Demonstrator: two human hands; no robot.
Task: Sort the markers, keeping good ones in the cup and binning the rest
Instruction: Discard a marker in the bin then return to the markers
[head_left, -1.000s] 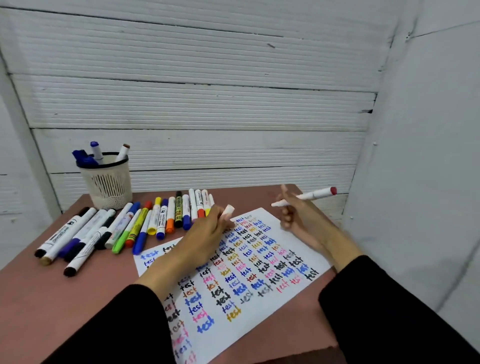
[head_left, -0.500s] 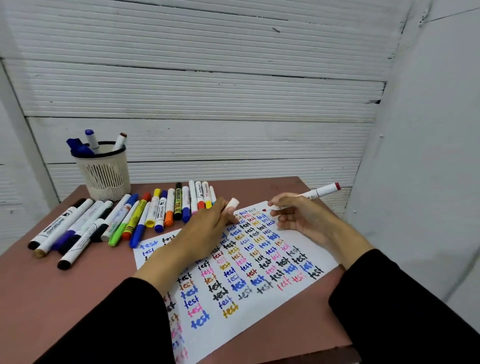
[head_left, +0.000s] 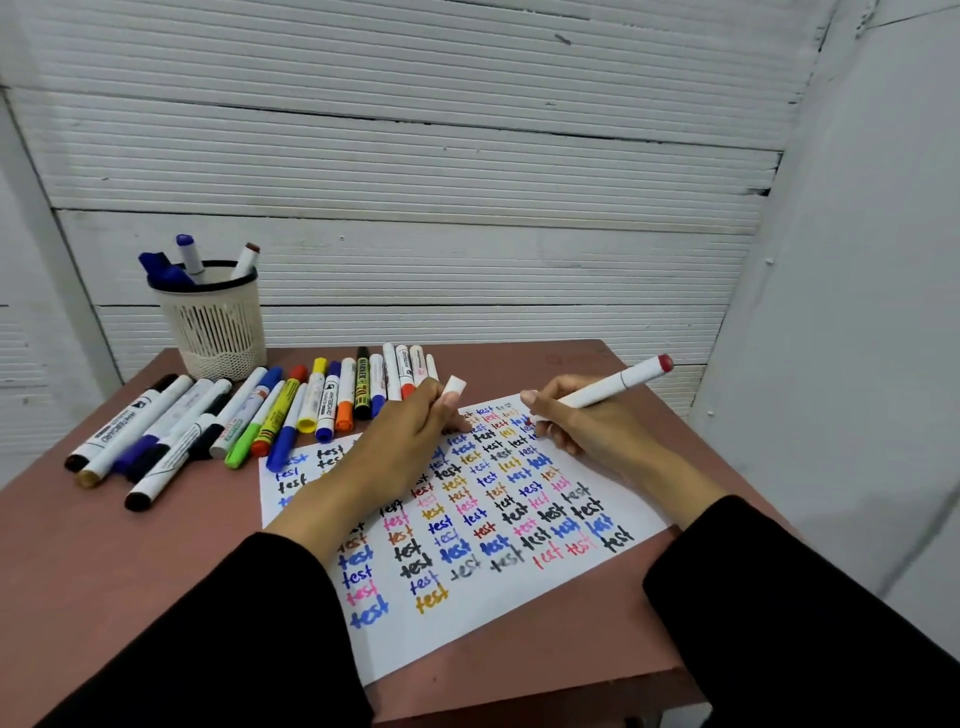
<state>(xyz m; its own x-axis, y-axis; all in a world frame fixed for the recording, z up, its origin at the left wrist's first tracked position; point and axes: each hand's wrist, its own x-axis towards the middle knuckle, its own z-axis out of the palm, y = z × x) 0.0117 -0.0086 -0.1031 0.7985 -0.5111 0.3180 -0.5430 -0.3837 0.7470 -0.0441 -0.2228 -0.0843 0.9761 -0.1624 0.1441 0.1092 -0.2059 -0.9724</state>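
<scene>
At the far left of the brown table (head_left: 104, 571) lies a loose group of whiteboard markers (head_left: 135, 431), side by side and touching, dark caps toward me. Behind them, near the wall, stands the mesh cup (head_left: 213, 322), upright, with three markers inside: two blue-capped (head_left: 171, 270) and one brown-capped (head_left: 247, 260), all leaning against its rim.

Right of the whiteboard group runs a row of coloured markers (head_left: 332, 400), laid parallel and close together: green, yellow, blue, orange, black and white bodies among them.

The test sheet (head_left: 493, 597) lies in front of that row, tilted, covered with the word "test" in many colours.

My left hand (head_left: 405, 441) rests on the sheet's upper part, fingers curled round a white cap (head_left: 455, 387), which sticks up between thumb and forefinger.

My right hand (head_left: 587, 421) rests on the sheet's far corner. Thumb and fingers pinch the red marker (head_left: 618, 384), white body, red end pointing up and to the right. Its red tip touches the paper near the top rows of writing.

Both sleeves are black. A grey panel (head_left: 857, 312) stands at the table's right side.
</scene>
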